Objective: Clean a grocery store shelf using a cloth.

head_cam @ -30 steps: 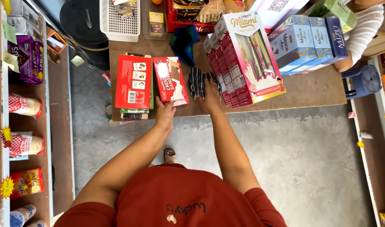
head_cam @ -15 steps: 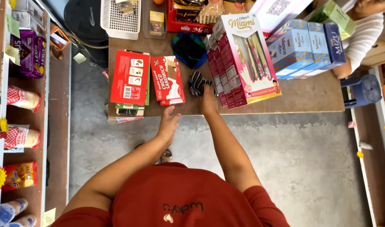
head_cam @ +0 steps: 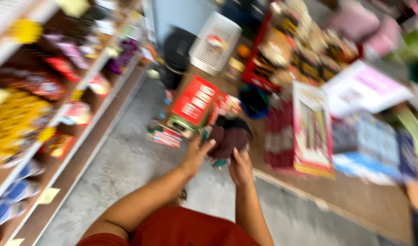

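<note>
The view is strongly blurred. Both hands hold a small dark bundle of packets (head_cam: 229,136) in front of me, above the edge of a wooden counter (head_cam: 355,200). My left hand (head_cam: 197,152) grips its left side with fingers curled up. My right hand (head_cam: 241,166) holds it from below. Just behind the bundle lie a red flat box (head_cam: 195,101) and a smaller red-and-white box (head_cam: 223,105) on the counter.
A tall pink-red carton (head_cam: 309,130) and blue boxes (head_cam: 368,146) stand on the counter at right. A white basket (head_cam: 215,42) and a red crate (head_cam: 282,54) sit further back. Shelves with packaged goods (head_cam: 40,105) run along the left. Grey floor (head_cam: 127,159) lies between.
The camera has swung left and tilted, blurring everything. Both hands have come off the counter and closed together on the dark bundle, lifting it toward me.
</note>
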